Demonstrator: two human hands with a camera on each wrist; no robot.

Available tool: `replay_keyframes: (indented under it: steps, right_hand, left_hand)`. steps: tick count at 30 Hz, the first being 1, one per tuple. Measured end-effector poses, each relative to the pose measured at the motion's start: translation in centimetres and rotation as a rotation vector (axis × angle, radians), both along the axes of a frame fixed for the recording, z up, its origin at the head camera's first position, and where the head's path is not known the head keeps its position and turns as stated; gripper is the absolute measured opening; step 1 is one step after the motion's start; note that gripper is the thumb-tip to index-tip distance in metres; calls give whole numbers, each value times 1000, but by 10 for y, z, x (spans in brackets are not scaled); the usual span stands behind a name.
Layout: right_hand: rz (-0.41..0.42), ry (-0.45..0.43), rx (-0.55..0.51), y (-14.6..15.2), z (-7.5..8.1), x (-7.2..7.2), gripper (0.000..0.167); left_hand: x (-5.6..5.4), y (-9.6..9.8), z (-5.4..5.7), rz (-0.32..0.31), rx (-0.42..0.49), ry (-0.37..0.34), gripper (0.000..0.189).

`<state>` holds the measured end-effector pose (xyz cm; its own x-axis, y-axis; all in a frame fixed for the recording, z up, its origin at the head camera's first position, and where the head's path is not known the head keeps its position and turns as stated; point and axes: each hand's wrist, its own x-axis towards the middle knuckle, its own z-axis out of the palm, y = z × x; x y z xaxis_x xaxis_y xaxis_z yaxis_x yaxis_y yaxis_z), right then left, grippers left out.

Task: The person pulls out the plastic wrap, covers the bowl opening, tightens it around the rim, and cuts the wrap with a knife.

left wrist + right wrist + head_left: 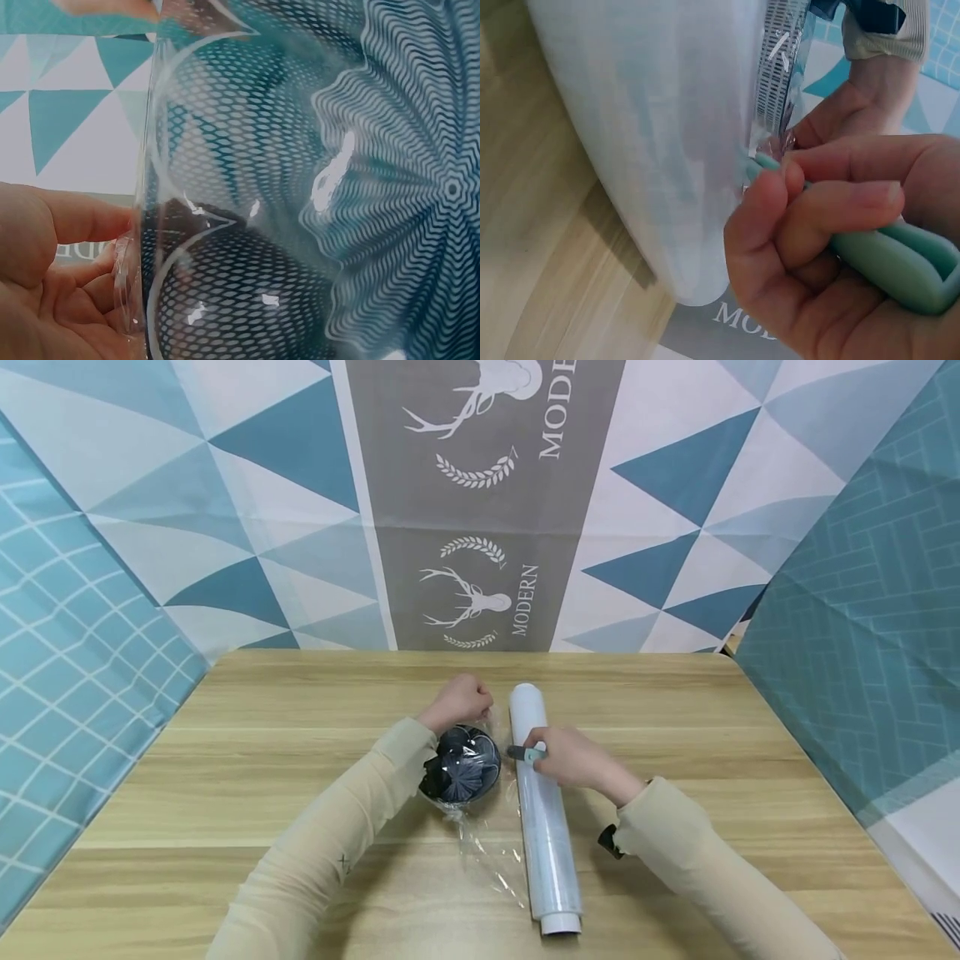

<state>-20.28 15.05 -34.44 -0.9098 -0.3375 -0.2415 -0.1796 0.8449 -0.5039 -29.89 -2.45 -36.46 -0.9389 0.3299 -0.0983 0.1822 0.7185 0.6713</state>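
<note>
A dark blue patterned bowl (459, 781) stands left of the roll, with clear cling film (480, 852) stretched over its top and trailing toward me. At the bowl's far side my left hand (461, 697) pinches the film; in the left wrist view its thumb and fingers (75, 225) are at the film beside the rim. My right hand (566, 756) grips a small teal utility knife (528, 754) with a dark front end, held across the cling film roll (551, 852). In the right wrist view the knife's teal handle (892, 262) shows between curled fingers.
The long white roll lies lengthwise on the wooden table (285, 760), its near core end toward me. A patterned cloth (300, 527) hangs behind the table's far edge, with blue cloths at both sides. A dark band (611, 842) sits at my right wrist.
</note>
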Motion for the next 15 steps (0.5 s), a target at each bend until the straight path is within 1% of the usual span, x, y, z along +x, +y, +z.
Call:
replay_keyframes:
  steps: [4,7,10,12,15]
  right_hand:
    - [-15,-16,-2,-1,0,9,28]
    - [-17,3,-11,-3,-1,16,26]
    - [-21,12,-28,-4,-2,24,25]
    - [-31,8,-41,-5,-3,31,26]
    - [-42,-8,-56,-6,-4,39,30]
  left_hand:
    - [-2,0,-1,21,27,-29,36]
    - [-2,0,0,33,42,-47,35]
    - [-2,0,1,38,39,-43,35]
    - [-1,0,1,39,27,-31,35]
    - [-1,0,1,41,23,-32,35]
